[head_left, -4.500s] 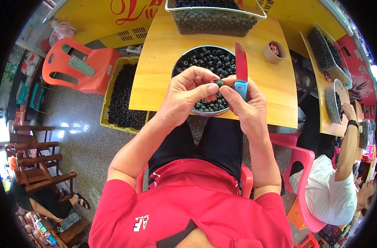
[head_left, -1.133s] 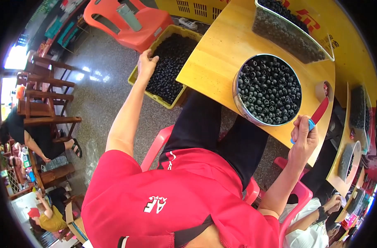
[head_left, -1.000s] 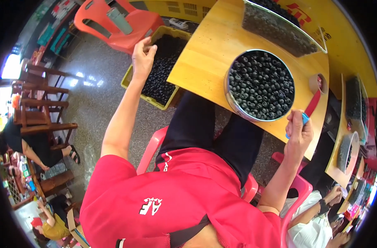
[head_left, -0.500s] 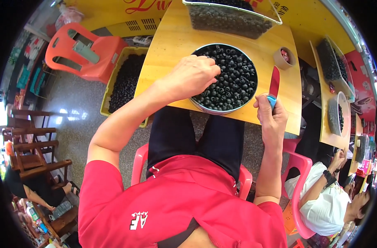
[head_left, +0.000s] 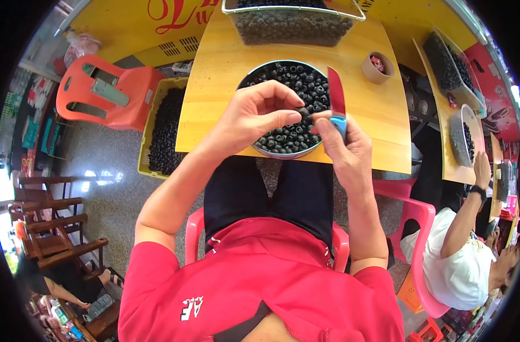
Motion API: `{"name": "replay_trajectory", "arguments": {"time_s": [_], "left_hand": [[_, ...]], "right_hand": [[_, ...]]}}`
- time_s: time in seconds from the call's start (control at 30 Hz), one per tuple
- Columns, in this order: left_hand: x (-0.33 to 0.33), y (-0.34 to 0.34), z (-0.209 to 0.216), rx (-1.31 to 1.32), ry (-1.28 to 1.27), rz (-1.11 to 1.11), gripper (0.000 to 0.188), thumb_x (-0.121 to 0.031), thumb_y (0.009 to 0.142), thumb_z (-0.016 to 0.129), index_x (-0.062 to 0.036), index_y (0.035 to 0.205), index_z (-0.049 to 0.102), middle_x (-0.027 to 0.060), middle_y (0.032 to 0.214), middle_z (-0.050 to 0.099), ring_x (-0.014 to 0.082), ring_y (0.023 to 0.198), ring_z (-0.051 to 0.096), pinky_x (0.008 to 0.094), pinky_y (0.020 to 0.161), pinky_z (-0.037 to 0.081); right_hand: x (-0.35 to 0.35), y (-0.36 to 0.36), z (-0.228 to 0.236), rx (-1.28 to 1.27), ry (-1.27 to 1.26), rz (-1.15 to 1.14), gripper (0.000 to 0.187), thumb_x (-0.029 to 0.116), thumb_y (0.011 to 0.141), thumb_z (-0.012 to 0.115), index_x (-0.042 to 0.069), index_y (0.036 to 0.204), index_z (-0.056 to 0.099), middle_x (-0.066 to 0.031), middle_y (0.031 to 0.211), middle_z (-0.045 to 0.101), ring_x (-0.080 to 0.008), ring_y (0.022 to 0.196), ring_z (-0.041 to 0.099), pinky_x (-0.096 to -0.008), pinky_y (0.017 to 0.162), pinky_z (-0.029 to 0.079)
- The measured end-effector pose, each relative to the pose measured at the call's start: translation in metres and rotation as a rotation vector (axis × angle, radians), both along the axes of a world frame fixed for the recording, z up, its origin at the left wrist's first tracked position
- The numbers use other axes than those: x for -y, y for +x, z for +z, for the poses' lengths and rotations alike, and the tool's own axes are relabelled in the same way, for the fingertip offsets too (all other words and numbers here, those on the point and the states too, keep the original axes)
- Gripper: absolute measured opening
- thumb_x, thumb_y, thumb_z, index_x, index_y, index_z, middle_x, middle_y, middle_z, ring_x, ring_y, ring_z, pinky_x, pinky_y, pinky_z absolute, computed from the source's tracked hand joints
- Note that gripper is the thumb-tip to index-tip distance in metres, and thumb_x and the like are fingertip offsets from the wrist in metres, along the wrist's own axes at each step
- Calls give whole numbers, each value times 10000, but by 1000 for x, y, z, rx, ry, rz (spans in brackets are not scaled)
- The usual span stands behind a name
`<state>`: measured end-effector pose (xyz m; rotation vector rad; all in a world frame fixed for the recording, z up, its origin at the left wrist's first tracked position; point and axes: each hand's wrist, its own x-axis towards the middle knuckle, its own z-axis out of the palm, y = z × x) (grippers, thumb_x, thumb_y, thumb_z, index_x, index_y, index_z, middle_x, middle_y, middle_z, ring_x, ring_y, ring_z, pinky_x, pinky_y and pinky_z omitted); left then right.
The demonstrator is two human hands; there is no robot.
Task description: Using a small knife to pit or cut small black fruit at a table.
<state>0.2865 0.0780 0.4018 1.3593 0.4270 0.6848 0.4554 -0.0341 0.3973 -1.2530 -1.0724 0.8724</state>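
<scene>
A round tub (head_left: 283,155) with a pale rim stands at the table's near edge, holding many small round black fruits (head_left: 291,137). Over it, my left hand (head_left: 251,117) is closed, pinching one black fruit (head_left: 303,113) between thumb and fingertips. My right hand (head_left: 346,148) is wrapped round the blue handle of a knife (head_left: 336,94), whose red blade points up and away from me. The right fingertips are close beside the pinched fruit; whether they touch it, I cannot tell.
Farther back on the wooden table (head_left: 362,142) are a clear bin (head_left: 288,28) of black fruits and a small round container (head_left: 378,67). Left are a yellow crate (head_left: 145,145) and orange chair (head_left: 131,91). A person in white (head_left: 456,262) sits right.
My left hand has come up from the fruits with one between its fingers. My right hand has brought the knife left, toward it. The view has shifted slightly.
</scene>
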Motion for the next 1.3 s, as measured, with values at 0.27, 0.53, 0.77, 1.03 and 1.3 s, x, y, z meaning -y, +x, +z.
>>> {"name": "replay_trajectory", "arguments": {"time_s": [0.27, 0.53, 0.77, 1.03, 1.3], "left_hand": [[20, -2, -2, 168, -161, 101, 170, -25, 835, 698, -24, 988, 621, 42, 984, 615, 119, 882, 598, 254, 788, 497], [25, -3, -13, 219, -242, 91, 158, -48, 845, 699, -26, 987, 634, 49, 938, 640, 106, 816, 596, 242, 745, 494], [33, -4, -8, 145, -185, 168, 181, -49, 867, 680, -12, 1041, 647, 44, 929, 648, 97, 877, 611, 232, 780, 503], [37, -6, -11, 121, 58, 229, 171, -51, 914, 618, 10, 1074, 617, 22, 1002, 597, 80, 920, 585, 217, 786, 490], [39, -2, -16, 154, -1, 238, 156, -91, 934, 603, -10, 1067, 602, 6, 955, 605, 55, 858, 558, 204, 764, 479]], "right_hand": [[-6, -20, 12, -245, 3, 48, 175, 112, 890, 681, 15, 1032, 650, 59, 767, 559, -1, 604, 418, -156, 520, 307], [-8, -15, 14, -424, -14, 150, 139, 146, 897, 667, 31, 965, 630, 27, 718, 577, -3, 513, 418, -163, 444, 309], [-10, -13, 12, -331, -41, 144, 128, 147, 905, 651, 33, 956, 624, 34, 700, 556, 2, 508, 403, -165, 443, 303], [-7, -11, 4, 274, 147, -6, 120, 105, 911, 626, -1, 965, 610, -32, 809, 618, -106, 702, 584, -226, 616, 445], [-5, -7, 1, 770, 365, -66, 132, 20, 831, 669, -1, 948, 611, -128, 814, 617, -253, 660, 608, -316, 563, 470]]}}
